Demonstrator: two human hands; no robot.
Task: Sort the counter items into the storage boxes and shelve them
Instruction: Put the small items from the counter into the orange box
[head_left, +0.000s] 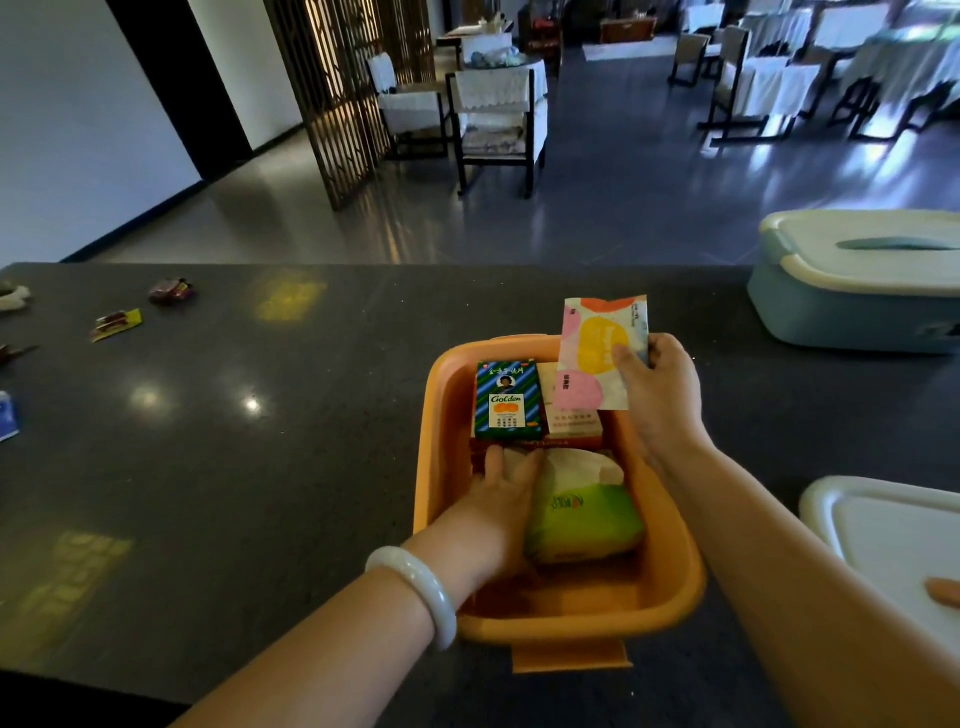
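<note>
1. One orange box (566, 613) sits open on the dark counter (260, 467), between the two forearms; both hands are over or inside it.
2. Inside, at the far end, a green carton (508, 402) stands beside a pale carton (574, 422); nearer, a green tissue pack (584, 512) lies against the right wall.
3. Above the box's far right corner, a pink-and-yellow sachet (602, 353) is held upright, its lower edge overlapping the pale carton.
4. Right hand (660, 395) pinches the sachet's right edge, thumb on the front, fingers curled behind; the forearm crosses the box's right rim.
5. Left hand (501, 499) reaches into the box palm down, fingers straight, resting on the tissue pack's left side just short of the green carton; a white bangle (415, 592) circles the wrist.
6. To the right, a blue lidded box (852, 291) stands farther back and a white lid (893, 535) lies nearer.
7. Small wrapped items (117, 325) lie scattered at the counter's far left, well apart from the hands.
</note>
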